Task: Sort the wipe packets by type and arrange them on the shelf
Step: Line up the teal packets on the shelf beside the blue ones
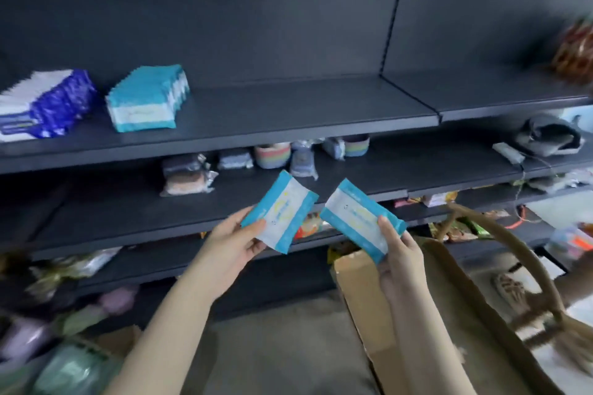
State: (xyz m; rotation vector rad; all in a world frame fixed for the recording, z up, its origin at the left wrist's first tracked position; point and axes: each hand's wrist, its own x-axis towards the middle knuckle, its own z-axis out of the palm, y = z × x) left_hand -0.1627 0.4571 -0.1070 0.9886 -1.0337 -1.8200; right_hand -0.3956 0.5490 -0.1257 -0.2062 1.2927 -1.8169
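My left hand (236, 239) pinches a teal-and-white wipe packet (282, 207) by its lower corner. My right hand (401, 253) grips a second teal-and-white packet (356, 218) of the same look. Both packets are held tilted in the air in front of the middle shelf, close together but apart. On the upper dark shelf (288, 119), at the left, lies a row of teal-and-white packets (147, 99). Left of that row sits a row of dark blue-and-white packets (45, 106).
A brown paper bag (369, 298) hangs below my right hand, with a woven basket handle (513, 250) to its right. The middle shelf holds small wrapped items (189, 173) and striped cups (272, 155). Lower shelves carry mixed packets. A grey bag (552, 135) lies far right.
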